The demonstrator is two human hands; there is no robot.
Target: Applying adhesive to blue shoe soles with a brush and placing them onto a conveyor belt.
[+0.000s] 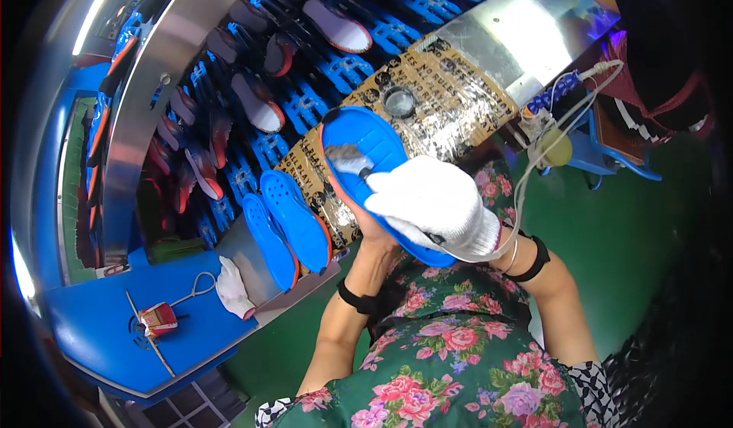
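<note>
My bare left hand (pixel 374 231) cradles a blue shoe sole (pixel 374 132) with an orange-red edge from below, tilted over the bench edge; its fingers are mostly hidden under the sole. My right hand (pixel 437 203), in a white knit glove, closes around a brush (pixel 348 158), whose handle the glove hides. Pale bristles touch the sole's inner face near its left side. Beyond the sole, a small round clear dish (pixel 398 103) stands on a brown printed sheet (pixel 450 96). To the left, two more blue soles (pixel 296 218) lie side by side, inner faces up.
Shoe uppers (pixel 258 101) sit in rows on a rack with blue holders (pixel 343 71) at the far left. A blue table (pixel 99 306) carries a white glove (pixel 233 287) and a red-and-white box (pixel 159 319). White cables (pixel 527 176) hang near my right arm, beside a blue-framed stool (pixel 603 145).
</note>
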